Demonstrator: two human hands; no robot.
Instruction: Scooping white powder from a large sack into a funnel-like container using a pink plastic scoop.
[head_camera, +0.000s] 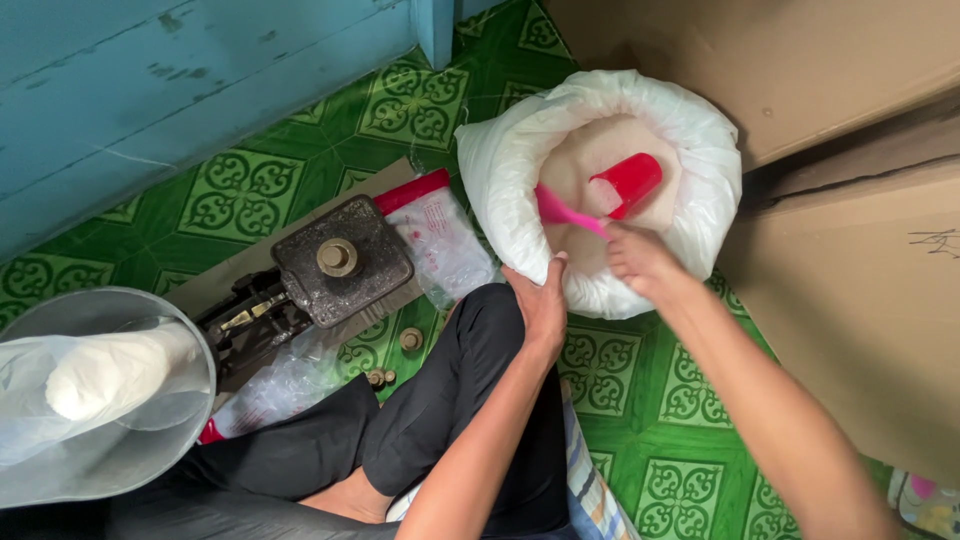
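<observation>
A large white sack (690, 130) stands open on the green patterned floor, filled with a pale granular powder (590, 155). My right hand (640, 262) grips the pink handle of a red scoop (625, 185), whose cup lies on the powder with some of it inside. My left hand (540, 300) rests on the near rim of the sack, fingers bent against the plastic. My knee in black trousers (470, 350) lies just left of that hand.
A small black weighing scale (340, 265) sits on cardboard at the left, with zip bags (440, 235) and small brass weights (410, 340) beside it. A round pan holding a filled clear bag (100, 375) is at the far left. Cardboard boxes (860, 290) stand at the right, a blue wall behind.
</observation>
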